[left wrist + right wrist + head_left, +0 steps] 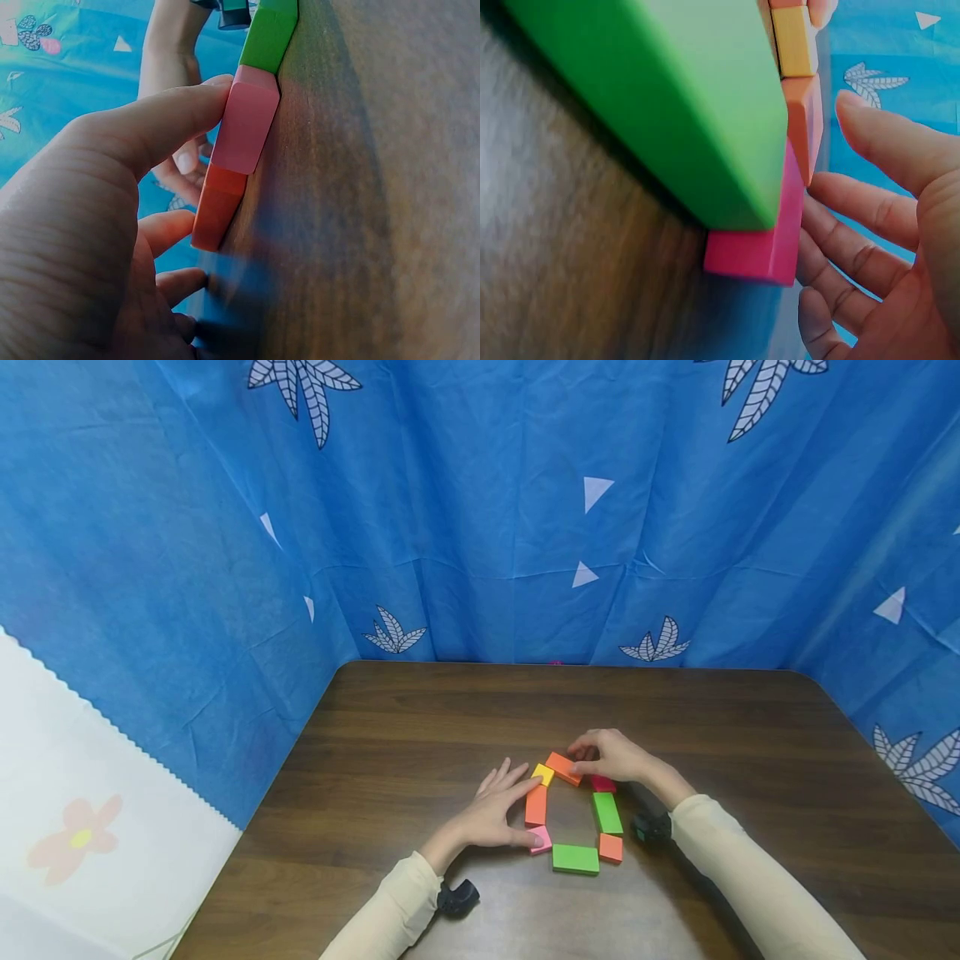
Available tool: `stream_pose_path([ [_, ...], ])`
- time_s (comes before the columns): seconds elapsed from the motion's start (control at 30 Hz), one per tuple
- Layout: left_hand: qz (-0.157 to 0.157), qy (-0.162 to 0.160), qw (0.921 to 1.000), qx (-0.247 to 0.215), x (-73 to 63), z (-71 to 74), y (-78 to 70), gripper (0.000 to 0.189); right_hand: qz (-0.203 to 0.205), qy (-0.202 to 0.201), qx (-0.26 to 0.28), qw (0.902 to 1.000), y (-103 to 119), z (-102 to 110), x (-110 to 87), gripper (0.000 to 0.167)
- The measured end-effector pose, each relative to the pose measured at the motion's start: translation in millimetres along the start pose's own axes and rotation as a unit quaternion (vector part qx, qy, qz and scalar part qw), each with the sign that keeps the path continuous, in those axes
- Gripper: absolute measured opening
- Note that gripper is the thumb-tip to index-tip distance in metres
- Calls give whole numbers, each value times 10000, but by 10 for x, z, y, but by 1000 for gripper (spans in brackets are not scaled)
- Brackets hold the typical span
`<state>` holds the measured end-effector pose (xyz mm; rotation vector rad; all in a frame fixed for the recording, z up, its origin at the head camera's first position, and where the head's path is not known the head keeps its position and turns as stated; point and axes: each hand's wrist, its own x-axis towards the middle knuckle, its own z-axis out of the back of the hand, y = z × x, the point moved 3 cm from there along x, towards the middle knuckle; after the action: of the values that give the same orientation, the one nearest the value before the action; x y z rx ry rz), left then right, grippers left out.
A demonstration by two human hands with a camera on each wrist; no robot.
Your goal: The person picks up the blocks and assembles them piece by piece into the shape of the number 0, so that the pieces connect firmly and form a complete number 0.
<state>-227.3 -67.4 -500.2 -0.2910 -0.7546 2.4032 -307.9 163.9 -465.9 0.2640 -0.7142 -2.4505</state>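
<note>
Rectangular and square blocks form a closed ring on the table. My left hand [486, 817] lies spread along the ring's left side. Its thumb touches the pink block [541, 840], and its index fingertip reaches the yellow block [543, 774], with an orange block [536, 807] between them. At the far side, my right hand [615, 756] is by the other orange block [563, 767] and the magenta block [603, 784]. In the right wrist view, its index fingertip is right at the orange block's end [802, 124], while the thumb stands apart from it.
Along the ring's right side lie a green block [607, 814] and a small orange block [611, 848]. Another green block [575, 859] forms the near side. The brown wooden table [420, 718] backs onto a blue patterned curtain [480, 527].
</note>
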Motion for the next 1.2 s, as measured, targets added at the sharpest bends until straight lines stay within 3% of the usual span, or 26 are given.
stream_pose_path([
  [0.3,-24,-73,10000,19,2,-32,14,91,-155,87,-266,9995,107,-33,25,45],
  [0.6,57,-43,10000,-8,3,-47,-5,91,-486,157,-375,9980,136,-69,60,33],
  [0.9,41,-9,10000,-52,4,-60,-11,91,-246,-113,-550,9981,70,-24,77,30],
  [1.2,43,-30,10000,-26,5,-62,-12,91,-47,-27,-391,9992,40,17,67,31],
])
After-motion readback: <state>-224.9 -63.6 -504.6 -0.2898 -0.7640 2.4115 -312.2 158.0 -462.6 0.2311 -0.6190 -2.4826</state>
